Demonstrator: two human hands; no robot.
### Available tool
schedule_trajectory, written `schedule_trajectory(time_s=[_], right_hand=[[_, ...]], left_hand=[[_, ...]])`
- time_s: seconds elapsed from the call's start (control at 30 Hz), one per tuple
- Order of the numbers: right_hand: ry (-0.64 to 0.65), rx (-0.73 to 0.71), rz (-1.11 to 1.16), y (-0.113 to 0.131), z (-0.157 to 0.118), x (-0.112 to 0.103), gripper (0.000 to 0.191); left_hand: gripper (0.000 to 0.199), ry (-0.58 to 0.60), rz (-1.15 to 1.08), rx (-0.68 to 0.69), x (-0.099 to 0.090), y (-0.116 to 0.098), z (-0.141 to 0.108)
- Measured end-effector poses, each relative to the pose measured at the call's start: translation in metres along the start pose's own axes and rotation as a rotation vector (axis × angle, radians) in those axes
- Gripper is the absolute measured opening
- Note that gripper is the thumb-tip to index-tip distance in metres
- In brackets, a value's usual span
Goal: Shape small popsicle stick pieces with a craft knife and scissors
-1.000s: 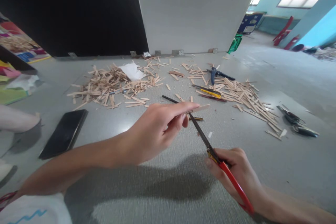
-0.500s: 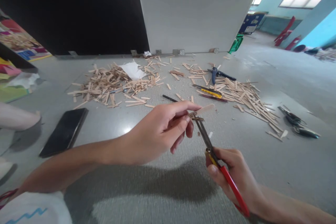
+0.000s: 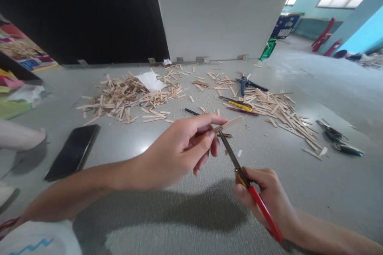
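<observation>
My left hand (image 3: pixel 182 147) is closed in a pinch on a small bundle of wooden craft sticks (image 3: pixel 220 129). One pale, round-ended craft stick (image 3: pixel 235 122) sticks out past the forefinger. Below and to the right, my right hand (image 3: pixel 266 199) grips what look like long-nose pliers (image 3: pixel 233 157) with a red handle. Their narrow dark jaws point up and left, and the tips meet the sticks at my left fingertips. Whether the tips bite on a stick is too small to tell. A small white chip (image 3: pixel 239 153) lies below the sticks.
Craft-stick piles (image 3: pixel 116 95) lie at left and right (image 3: pixel 278 111). Beyond my hands are a yellow cutter (image 3: pixel 239 104), a dark blue-handled tool (image 3: pixel 243 85) and a pen (image 3: pixel 191 111). Dark-handled tools (image 3: pixel 338 137) lie right, a phone (image 3: pixel 73 151) left, beside another person's foot (image 3: pixel 24 137).
The tips of the pliers look closer together and have shifted slightly left. The pale craft stick has tilted up a little. Both hands have stayed almost in place.
</observation>
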State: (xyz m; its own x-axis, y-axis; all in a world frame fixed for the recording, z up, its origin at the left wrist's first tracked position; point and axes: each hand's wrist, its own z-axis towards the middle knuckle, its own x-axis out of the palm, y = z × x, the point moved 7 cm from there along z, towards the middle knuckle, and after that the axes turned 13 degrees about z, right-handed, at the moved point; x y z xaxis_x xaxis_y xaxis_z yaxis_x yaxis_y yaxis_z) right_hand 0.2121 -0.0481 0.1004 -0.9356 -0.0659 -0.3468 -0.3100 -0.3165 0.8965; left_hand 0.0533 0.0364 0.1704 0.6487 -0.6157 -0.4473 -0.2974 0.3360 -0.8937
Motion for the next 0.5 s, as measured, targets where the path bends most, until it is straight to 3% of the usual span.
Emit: schedule_trajectory(time_s=[0.5], right_hand=[[-0.021, 0.009, -0.041, -0.0037, -0.0008, -0.0022, 0.048]], left_hand=[[0.032, -0.002, 0.003, 0.007, -0.0001, -0.0001, 0.0004]])
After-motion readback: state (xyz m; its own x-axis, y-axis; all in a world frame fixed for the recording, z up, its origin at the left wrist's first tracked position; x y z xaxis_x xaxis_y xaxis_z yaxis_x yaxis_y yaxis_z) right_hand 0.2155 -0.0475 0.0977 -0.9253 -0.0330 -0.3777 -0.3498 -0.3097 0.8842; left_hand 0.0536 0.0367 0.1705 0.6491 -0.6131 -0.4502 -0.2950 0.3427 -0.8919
